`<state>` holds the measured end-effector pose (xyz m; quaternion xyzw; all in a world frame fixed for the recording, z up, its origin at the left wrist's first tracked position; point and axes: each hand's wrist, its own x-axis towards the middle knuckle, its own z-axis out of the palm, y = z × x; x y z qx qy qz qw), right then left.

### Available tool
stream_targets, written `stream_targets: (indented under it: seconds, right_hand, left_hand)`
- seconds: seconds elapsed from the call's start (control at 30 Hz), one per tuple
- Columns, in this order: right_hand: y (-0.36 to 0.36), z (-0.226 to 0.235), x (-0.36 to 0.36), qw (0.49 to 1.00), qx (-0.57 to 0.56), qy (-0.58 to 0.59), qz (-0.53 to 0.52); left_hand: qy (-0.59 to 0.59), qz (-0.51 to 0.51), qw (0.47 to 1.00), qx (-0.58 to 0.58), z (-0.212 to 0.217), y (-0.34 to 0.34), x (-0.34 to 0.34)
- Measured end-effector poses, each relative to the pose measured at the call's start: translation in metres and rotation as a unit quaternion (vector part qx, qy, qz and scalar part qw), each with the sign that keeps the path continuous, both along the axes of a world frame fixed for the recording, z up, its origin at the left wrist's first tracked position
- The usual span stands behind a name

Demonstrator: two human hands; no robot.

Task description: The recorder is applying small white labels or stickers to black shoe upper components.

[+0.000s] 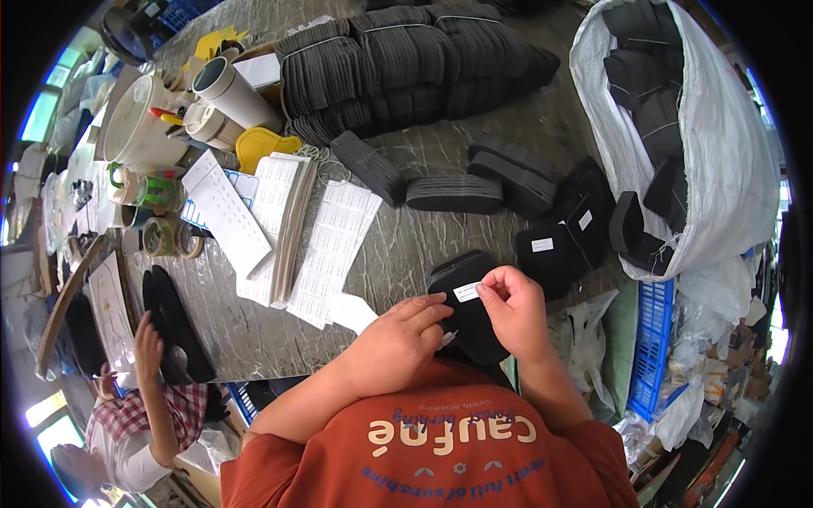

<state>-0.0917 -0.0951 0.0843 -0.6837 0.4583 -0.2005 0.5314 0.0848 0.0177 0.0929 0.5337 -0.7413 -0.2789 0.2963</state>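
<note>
In front of me at the table's near edge stands a bundle of black foam insoles point(480, 328). A small white printed label point(466, 291) lies against its upper face. My right hand point(513, 306) pinches the label's right end between thumb and forefinger. From the left, my left hand point(405, 337) presses bent, close-set fingers on the bundle's side, its thumb hidden. A white scrap point(448, 339) shows beside those fingers. Just right of the bundle sit other black bundles bearing white labels point(542, 245). Beyond are loose stacks of dark insoles point(454, 194).
Long tied rows of dark insoles point(373, 68) fill the far side. A white woven sack point(728, 169) holds more at right, near a blue crate point(650, 339). Label sheets point(332, 245), a grey-white tumbler point(237, 91) and jars point(158, 235) stand left. A co-worker's hand point(148, 347) is at lower left.
</note>
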Motion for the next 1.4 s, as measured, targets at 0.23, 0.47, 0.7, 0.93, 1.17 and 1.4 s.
stream_targets:
  seconds: [0.23,0.47,0.7,0.93,1.17,1.4]
  right_hand:
    - [0.002,-0.001,0.004,1.000,0.016,0.008,-0.003]
    - [0.003,-0.005,0.005,1.000,-0.002,0.015,-0.013]
    - [0.008,-0.017,0.008,0.997,-0.039,-0.009,-0.069]
    - [0.003,-0.003,0.016,0.980,-0.125,0.147,-0.039]
    - [-0.008,-0.024,0.010,0.967,-0.252,0.032,-0.035]
    - [-0.082,-0.029,-0.056,0.974,-0.168,0.089,-0.125]
  left_hand:
    - [-0.007,-0.005,1.000,-0.014,-0.007,0.001,0.000]
    - [-0.030,-0.016,0.999,-0.020,-0.003,-0.004,0.002]
    - [-0.113,-0.044,0.993,0.002,-0.001,-0.004,0.002]
    - [-0.108,-0.037,0.993,0.021,-0.002,-0.003,0.003]
    - [-0.037,-0.028,0.998,0.036,-0.002,0.000,0.006]
    - [0.117,0.033,0.991,0.056,-0.018,0.007,0.006]
